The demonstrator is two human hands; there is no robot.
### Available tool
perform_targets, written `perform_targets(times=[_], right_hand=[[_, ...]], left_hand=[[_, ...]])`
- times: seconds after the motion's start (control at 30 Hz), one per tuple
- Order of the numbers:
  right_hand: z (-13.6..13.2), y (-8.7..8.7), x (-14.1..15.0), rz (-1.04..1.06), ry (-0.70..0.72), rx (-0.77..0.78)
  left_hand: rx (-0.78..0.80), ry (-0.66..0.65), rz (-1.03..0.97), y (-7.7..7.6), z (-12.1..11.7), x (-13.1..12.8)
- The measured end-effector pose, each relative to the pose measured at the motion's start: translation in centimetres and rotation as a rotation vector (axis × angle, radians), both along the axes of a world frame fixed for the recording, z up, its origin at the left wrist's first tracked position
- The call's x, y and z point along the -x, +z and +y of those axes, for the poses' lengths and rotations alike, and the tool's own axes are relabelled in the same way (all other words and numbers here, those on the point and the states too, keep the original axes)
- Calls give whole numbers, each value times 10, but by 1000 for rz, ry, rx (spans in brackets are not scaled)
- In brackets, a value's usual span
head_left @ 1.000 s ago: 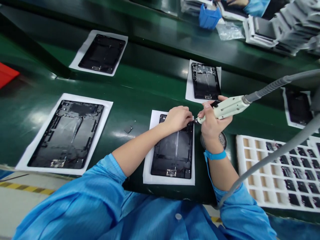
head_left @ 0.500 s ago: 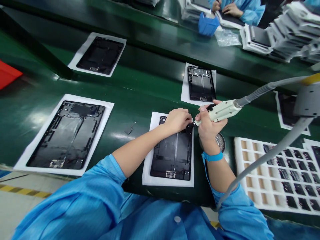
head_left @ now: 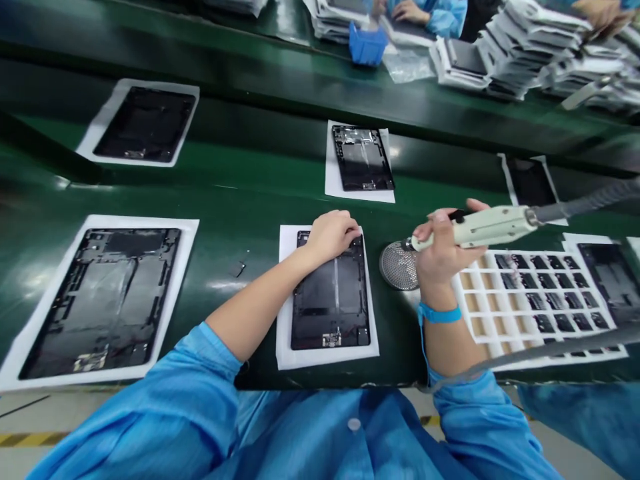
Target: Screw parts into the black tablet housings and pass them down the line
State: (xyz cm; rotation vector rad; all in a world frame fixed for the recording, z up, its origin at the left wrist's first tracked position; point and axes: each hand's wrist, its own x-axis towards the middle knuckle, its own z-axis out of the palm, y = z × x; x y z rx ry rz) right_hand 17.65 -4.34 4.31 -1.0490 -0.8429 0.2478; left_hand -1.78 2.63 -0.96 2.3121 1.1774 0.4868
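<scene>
In the head view my left hand (head_left: 333,237) rests over the upper end of an opened tablet housing (head_left: 330,300), which lies on a white sheet (head_left: 285,353). Its fingers are curled, and whatever is under the fingertips is hidden. My right hand (head_left: 440,250) is wrapped round a pale electric screwdriver (head_left: 493,227) with a cable at its rear. The screwdriver's tip points left, over a round metal dish (head_left: 399,267) with a dotted, perforated-looking surface. A blue strap (head_left: 440,313) circles my right wrist.
Another open tablet housing (head_left: 107,300) lies at left, with a small black part (head_left: 239,269) to its right. Farther back are more housings (head_left: 363,157). A white compartment tray (head_left: 493,313) holds small black parts. Across the bench are a blue bin (head_left: 367,45), stacks (head_left: 525,47) and a co-worker's hand (head_left: 410,12).
My right hand has drawn the screwdriver away from the tablet housing, rightward to the round dish. My left hand stays on the housing. The whole view has shifted.
</scene>
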Motion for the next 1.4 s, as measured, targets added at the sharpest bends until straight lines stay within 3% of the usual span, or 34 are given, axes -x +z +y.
perform_targets(times=[0.13, 0.3, 0.5, 0.93, 1.17, 1.27, 1.4], right_hand=[[-4, -11, -18, -29, -68, 18], [5, -19, -18, -26, -49, 67], [7, -21, -17, -33, -44, 131], [4, -17, -14, -12, -2, 98], [16, 14, 22, -2, 130, 14], [30, 13, 46, 36, 215, 46], [41, -2, 67, 59, 274, 102]], left_hand=[[-6, -1, -23, -2, 0, 0], [-18, 8, -49, -3, 0, 0], [0, 15, -35, -2, -1, 0], [2, 14, -25, 0, 0, 1], [25, 1, -88, -8, 4, -1], [43, 1, -99, -6, 5, -2], [51, -16, -76, -1, 3, -3]])
